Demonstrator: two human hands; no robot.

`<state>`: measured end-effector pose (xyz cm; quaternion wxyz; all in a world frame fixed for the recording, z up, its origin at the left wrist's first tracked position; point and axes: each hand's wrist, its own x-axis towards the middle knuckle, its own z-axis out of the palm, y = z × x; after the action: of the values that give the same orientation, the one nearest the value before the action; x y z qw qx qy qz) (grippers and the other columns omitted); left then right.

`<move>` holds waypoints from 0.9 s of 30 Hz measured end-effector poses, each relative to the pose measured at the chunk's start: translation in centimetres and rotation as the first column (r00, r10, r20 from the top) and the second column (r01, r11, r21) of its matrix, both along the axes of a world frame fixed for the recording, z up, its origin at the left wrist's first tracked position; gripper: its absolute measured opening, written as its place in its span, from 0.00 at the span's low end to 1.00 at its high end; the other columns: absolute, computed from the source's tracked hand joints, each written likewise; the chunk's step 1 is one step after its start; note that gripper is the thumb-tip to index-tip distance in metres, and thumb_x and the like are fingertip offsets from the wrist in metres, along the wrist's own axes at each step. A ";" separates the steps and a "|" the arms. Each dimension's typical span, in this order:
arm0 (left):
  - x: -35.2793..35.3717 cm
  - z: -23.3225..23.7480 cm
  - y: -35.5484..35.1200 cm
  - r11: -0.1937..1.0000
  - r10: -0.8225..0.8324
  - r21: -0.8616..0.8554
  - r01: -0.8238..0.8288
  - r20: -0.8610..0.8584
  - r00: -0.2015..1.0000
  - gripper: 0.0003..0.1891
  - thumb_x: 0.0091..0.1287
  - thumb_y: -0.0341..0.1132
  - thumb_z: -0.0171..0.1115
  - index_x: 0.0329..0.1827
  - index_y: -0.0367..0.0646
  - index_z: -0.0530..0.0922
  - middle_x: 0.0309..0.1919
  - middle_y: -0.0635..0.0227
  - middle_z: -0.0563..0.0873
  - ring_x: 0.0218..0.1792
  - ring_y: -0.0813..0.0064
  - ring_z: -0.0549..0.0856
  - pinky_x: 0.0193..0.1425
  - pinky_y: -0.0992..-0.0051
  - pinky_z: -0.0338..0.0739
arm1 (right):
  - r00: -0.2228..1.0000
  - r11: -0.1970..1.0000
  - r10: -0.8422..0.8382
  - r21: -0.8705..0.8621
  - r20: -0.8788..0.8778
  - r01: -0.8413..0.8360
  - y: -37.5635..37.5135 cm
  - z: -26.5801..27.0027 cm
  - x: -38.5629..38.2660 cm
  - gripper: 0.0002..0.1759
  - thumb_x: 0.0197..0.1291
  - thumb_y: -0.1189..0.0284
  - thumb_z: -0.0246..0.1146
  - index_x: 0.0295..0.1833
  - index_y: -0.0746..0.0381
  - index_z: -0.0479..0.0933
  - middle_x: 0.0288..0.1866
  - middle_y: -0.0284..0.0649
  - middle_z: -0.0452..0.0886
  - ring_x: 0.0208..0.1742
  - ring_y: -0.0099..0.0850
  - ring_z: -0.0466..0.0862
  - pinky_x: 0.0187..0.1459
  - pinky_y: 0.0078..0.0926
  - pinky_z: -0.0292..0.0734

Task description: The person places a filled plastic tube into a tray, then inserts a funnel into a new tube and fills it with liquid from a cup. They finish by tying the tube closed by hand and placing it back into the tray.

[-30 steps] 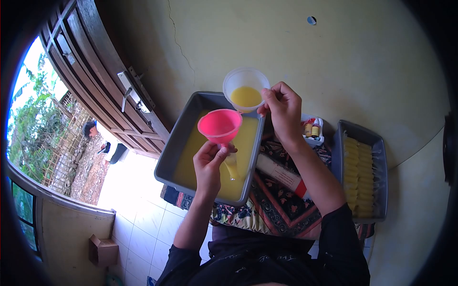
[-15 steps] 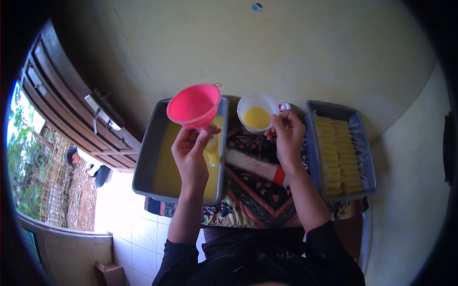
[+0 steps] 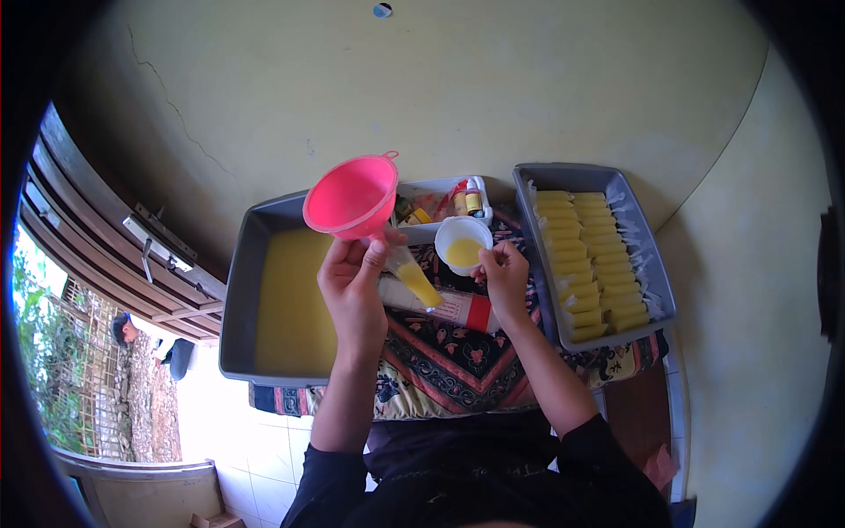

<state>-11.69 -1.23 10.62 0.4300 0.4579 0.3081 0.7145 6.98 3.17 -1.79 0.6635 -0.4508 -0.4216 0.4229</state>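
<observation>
My left hand [image 3: 354, 286] is closed round the neck of a pink funnel [image 3: 352, 195], held up with its wide mouth tilted toward me. From the spout hangs a narrow clear plastic bag [image 3: 417, 280], its lower part filled with yellow liquid. Between thumb and fingers, my right hand [image 3: 505, 280] grips the side of a translucent plastic cup [image 3: 463, 241], apparently at its handle. Yellow liquid covers the cup's bottom. The cup is right of the funnel and apart from it. Behind my left hand stands a grey tub [image 3: 236, 308] of yellow liquid.
A second grey tub [image 3: 539, 255] on the right holds rows of filled yellow bags [image 3: 607, 255]. At the back is a white basket [image 3: 424, 187] with small bottles. A white-and-red packet [image 3: 458, 310] lies on the patterned cloth [image 3: 458, 361]. A person [image 3: 176, 352] is outside the doorway.
The view has turned to the right. My right hand has lowered the cup, uncovering the basket behind it. The bag under the funnel now shows more fully, slanting to the right.
</observation>
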 end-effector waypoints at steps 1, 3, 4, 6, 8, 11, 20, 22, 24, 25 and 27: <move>0.2 -0.5 0.2 1.000 -0.007 -0.007 0.007 0.010 1.000 0.09 0.70 0.26 0.59 0.51 0.33 0.77 0.40 0.63 0.85 0.44 0.74 0.83 0.58 0.66 0.77 | 1.000 1.000 0.013 -0.015 0.009 -0.013 0.1 -0.5 0.2 0.11 0.65 0.75 0.61 0.29 0.63 0.69 0.21 0.34 0.75 0.21 0.22 0.80 0.23 0.18 0.75; 0.5 -1.5 0.6 1.000 -0.007 -0.015 0.007 0.006 1.000 0.09 0.70 0.27 0.59 0.51 0.33 0.77 0.39 0.63 0.85 0.44 0.75 0.83 0.58 0.68 0.76 | 1.000 0.999 0.022 -0.028 0.013 -0.022 0.4 -1.3 0.4 0.11 0.65 0.76 0.60 0.29 0.63 0.69 0.22 0.35 0.76 0.22 0.22 0.81 0.23 0.18 0.76; 0.6 -2.1 0.6 1.000 -0.001 -0.028 0.001 0.007 1.000 0.09 0.70 0.27 0.59 0.51 0.34 0.77 0.39 0.63 0.85 0.44 0.75 0.83 0.58 0.70 0.76 | 0.999 0.998 0.033 -0.045 0.000 -0.033 0.4 -1.7 0.4 0.11 0.65 0.75 0.60 0.29 0.63 0.69 0.22 0.35 0.76 0.23 0.23 0.82 0.24 0.19 0.77; 1.0 -3.1 0.6 0.999 -0.002 -0.041 0.002 0.003 1.000 0.09 0.70 0.27 0.59 0.50 0.34 0.78 0.40 0.63 0.86 0.45 0.76 0.83 0.57 0.73 0.75 | 0.999 0.997 0.046 -0.060 -0.015 -0.047 0.6 -2.2 0.4 0.11 0.65 0.75 0.60 0.30 0.62 0.69 0.23 0.36 0.76 0.23 0.25 0.83 0.25 0.20 0.78; 1.6 -3.9 0.4 0.997 0.019 -0.077 -0.018 0.017 1.000 0.07 0.71 0.27 0.59 0.48 0.33 0.79 0.40 0.63 0.87 0.45 0.77 0.83 0.57 0.76 0.73 | 0.998 0.994 0.055 -0.090 -0.033 -0.058 0.8 -2.7 0.3 0.11 0.65 0.75 0.60 0.30 0.63 0.69 0.23 0.36 0.76 0.24 0.26 0.84 0.26 0.21 0.80; 1.5 -5.2 0.3 0.997 0.020 -0.076 -0.022 -0.022 1.000 0.07 0.71 0.27 0.58 0.47 0.34 0.79 0.40 0.63 0.87 0.45 0.77 0.83 0.56 0.76 0.74 | 0.996 0.992 0.059 -0.106 -0.060 -0.065 1.2 -3.4 -0.1 0.10 0.64 0.77 0.60 0.30 0.64 0.68 0.24 0.37 0.77 0.25 0.27 0.84 0.25 0.21 0.81; 2.1 -7.6 -0.1 0.993 0.004 -0.117 -0.006 -0.014 1.000 0.07 0.71 0.29 0.58 0.48 0.36 0.78 0.38 0.65 0.85 0.41 0.77 0.83 0.52 0.76 0.74 | 0.943 0.951 0.187 -0.293 0.277 -0.102 1.2 -3.0 1.2 0.11 0.65 0.71 0.63 0.35 0.66 0.70 0.30 0.42 0.78 0.32 0.30 0.85 0.34 0.27 0.83; 2.0 -7.8 -0.3 0.990 -0.026 -0.140 0.023 -0.022 0.999 0.07 0.71 0.28 0.59 0.48 0.35 0.79 0.39 0.66 0.86 0.41 0.77 0.83 0.52 0.76 0.75 | 0.847 0.975 0.072 -0.215 0.526 0.051 0.5 -1.9 1.4 0.13 0.64 0.70 0.65 0.42 0.66 0.70 0.38 0.44 0.78 0.41 0.33 0.84 0.42 0.30 0.82; 2.0 -8.0 -0.3 0.987 -0.056 -0.156 0.051 -0.030 0.998 0.07 0.70 0.28 0.59 0.48 0.34 0.79 0.39 0.66 0.86 0.42 0.78 0.84 0.52 0.76 0.76 | 0.681 0.980 -0.054 -0.092 0.730 0.177 -0.3 -0.3 1.3 0.17 0.63 0.69 0.66 0.49 0.66 0.70 0.47 0.47 0.78 0.50 0.36 0.83 0.49 0.33 0.80; 2.1 -8.1 -0.3 0.984 -0.086 -0.162 0.077 -0.051 0.995 0.08 0.70 0.27 0.60 0.48 0.34 0.79 0.39 0.66 0.86 0.41 0.78 0.84 0.51 0.77 0.76 | 0.793 0.991 -0.132 0.104 0.595 0.088 -1.2 0.7 1.0 0.22 0.62 0.69 0.67 0.56 0.66 0.67 0.55 0.48 0.73 0.58 0.38 0.78 0.55 0.36 0.77; 2.3 -8.2 -0.2 0.981 -0.112 -0.167 0.098 -0.073 0.991 0.08 0.70 0.27 0.60 0.49 0.34 0.79 0.39 0.66 0.86 0.40 0.78 0.84 0.49 0.77 0.77 | 0.887 0.951 -0.165 0.310 0.430 0.027 -2.6 2.8 0.5 0.29 0.61 0.69 0.68 0.63 0.65 0.64 0.64 0.49 0.69 0.66 0.41 0.72 0.61 0.38 0.74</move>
<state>-9.43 -1.44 2.39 0.4901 0.4659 0.3583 0.6437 7.51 0.58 0.99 0.6275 -0.4529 -0.5992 0.2054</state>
